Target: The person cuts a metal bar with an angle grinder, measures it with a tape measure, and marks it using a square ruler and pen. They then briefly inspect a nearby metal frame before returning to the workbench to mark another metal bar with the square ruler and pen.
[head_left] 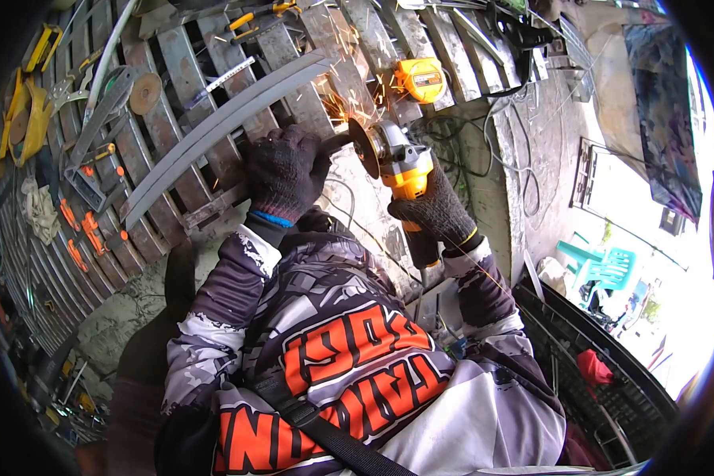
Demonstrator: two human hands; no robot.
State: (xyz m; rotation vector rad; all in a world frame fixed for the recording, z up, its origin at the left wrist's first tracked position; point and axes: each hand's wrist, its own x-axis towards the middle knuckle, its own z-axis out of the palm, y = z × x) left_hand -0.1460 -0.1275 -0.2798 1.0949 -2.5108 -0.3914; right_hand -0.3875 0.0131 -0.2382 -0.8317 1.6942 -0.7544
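My right hand (440,210), in a dark knit glove, grips a yellow and grey angle grinder (408,170) by its body. The thin cutting disc (364,148) stands on edge, and sparks fly up from its near side. My left hand (287,170), gloved too, is closed around a short dark metal piece (339,143) whose end meets the disc. How the fingers sit on that piece is partly hidden. Just beyond my left hand, long curved grey metal strips (226,131) lie side by side across the slatted metal bench (147,147).
A yellow tape measure (420,80) rests on the slats near the sparks. Orange clamps (94,232), a round disc (145,94) and a rag (40,210) lie on the left. Black cables (484,131) trail over concrete at right; a green plastic chair (607,270) stands farther off.
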